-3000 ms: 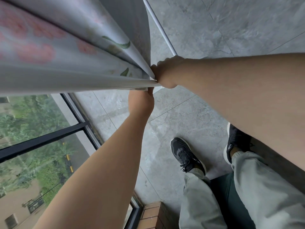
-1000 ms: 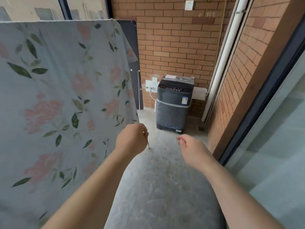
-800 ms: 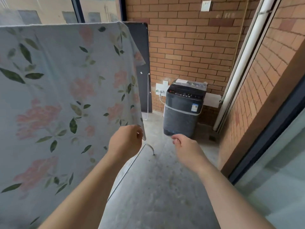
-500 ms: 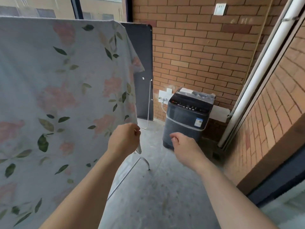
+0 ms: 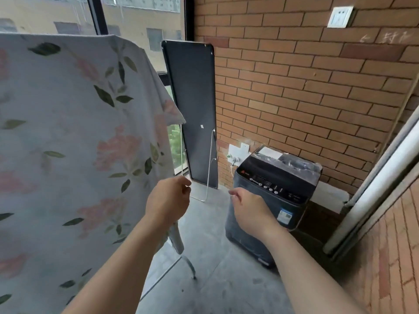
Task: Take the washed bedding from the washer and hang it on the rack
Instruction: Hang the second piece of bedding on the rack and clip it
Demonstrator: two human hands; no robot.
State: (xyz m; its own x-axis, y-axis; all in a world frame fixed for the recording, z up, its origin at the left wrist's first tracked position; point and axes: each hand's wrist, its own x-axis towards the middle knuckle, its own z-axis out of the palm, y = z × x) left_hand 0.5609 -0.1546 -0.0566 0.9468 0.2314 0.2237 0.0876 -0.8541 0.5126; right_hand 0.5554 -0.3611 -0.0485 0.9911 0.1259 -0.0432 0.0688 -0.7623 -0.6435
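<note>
A white sheet printed with pink flowers and green leaves [image 5: 74, 155] hangs spread over the drying rack, filling the left side. One white rack leg [image 5: 188, 266] shows below its lower corner. My left hand [image 5: 169, 200] is curled closed right at the sheet's right edge; the cloth hangs slack and I see no fold in the fingers. My right hand [image 5: 249, 207] is loosely curled with nothing in it, held in front of the dark grey top-loading washer [image 5: 274, 196], which stands lid-down against the brick wall.
A tall dark panel [image 5: 192, 109] leans in the corner behind a thin white rack tube [image 5: 209, 166]. A wall socket [image 5: 240, 150] sits left of the washer. A white pipe [image 5: 374, 200] runs down the right brick wall. Grey concrete floor [image 5: 215, 279] lies between me and the washer.
Three seconds ago both hands gripped the sheet's edge at the rack rod, view downward. Now the view faces the washer, both hands are lowered, and the washer has come closer over the last second.
</note>
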